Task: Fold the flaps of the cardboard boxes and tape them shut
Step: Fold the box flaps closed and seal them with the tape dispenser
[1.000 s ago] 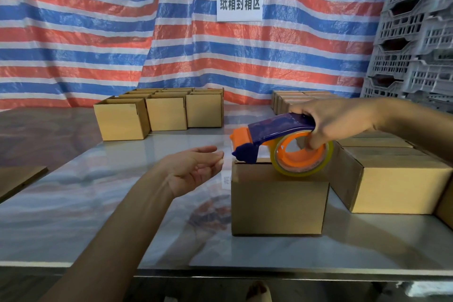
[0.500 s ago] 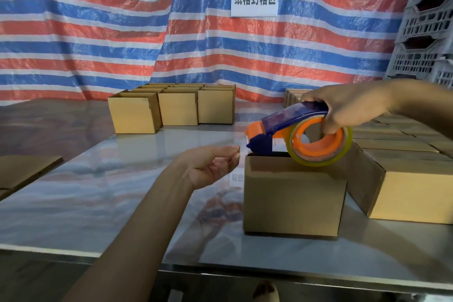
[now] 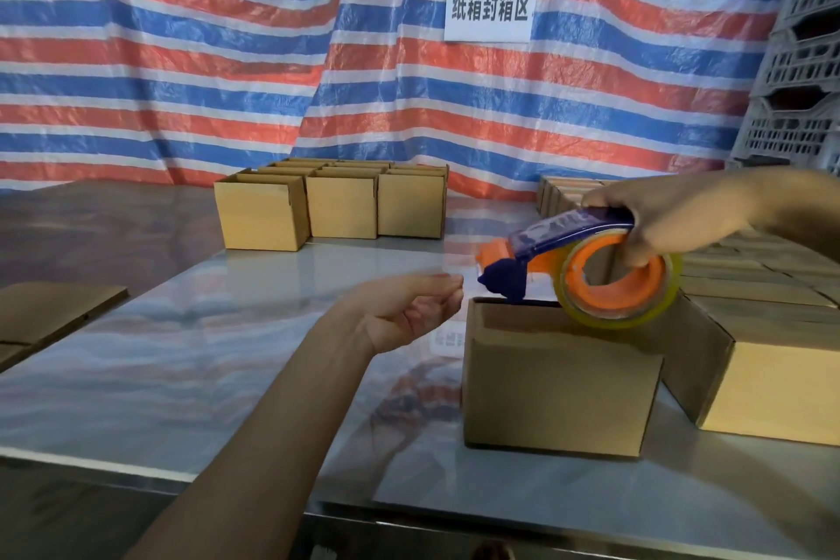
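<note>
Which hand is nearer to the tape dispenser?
Right. The right hand grips the tape dispenser above the box; the left hand is open just left of its nose, not touching.

A tarp (image 3: 182, 59) striped in red, blue and white hangs as a wrinkled backdrop across the whole far side. On it, right of centre, is a white sign (image 3: 490, 5) bearing 5 black Chinese characters, 纸箱封箱区. At the right edge, grey perforated plastic crates (image 3: 800, 73) stand stacked in front of the tarp. The glossy, marbled table (image 3: 227, 355) mirrors the stripes on its surface.
</note>
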